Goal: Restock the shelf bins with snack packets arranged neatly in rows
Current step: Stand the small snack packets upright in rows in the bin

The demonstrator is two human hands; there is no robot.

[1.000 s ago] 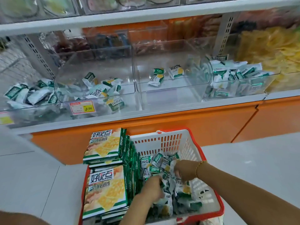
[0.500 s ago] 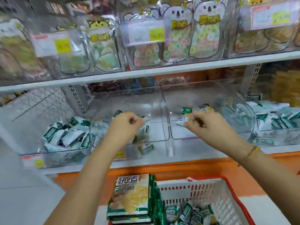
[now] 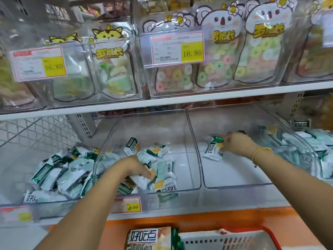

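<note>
Small green-and-white snack packets (image 3: pixel 158 150) lie loose in a clear middle bin (image 3: pixel 189 134) on the lower shelf. My left hand (image 3: pixel 137 168) is inside that bin, its fingers curled round a few packets at the front. In the clear bin (image 3: pixel 234 177) to the right, my right hand (image 3: pixel 236 144) pinches a packet (image 3: pixel 213 150) near the back left corner. More of the same packets fill the left bin (image 3: pixel 59 174) and the far right bin (image 3: pixel 310 147).
A white basket with a red rim (image 3: pixel 252 230) sits below the shelf, holding large green snack boxes (image 3: pixel 149 238). An orange shelf base (image 3: pixel 216 221) runs under the bins. The upper shelf carries clear bins of candy bags (image 3: pixel 212 69) with yellow price tags (image 3: pixel 191 51).
Both hands came up out of the basket with packets, reached over the bin fronts, and now sit lower inside the middle and right bins. The view has tilted up towards the shelves.
</note>
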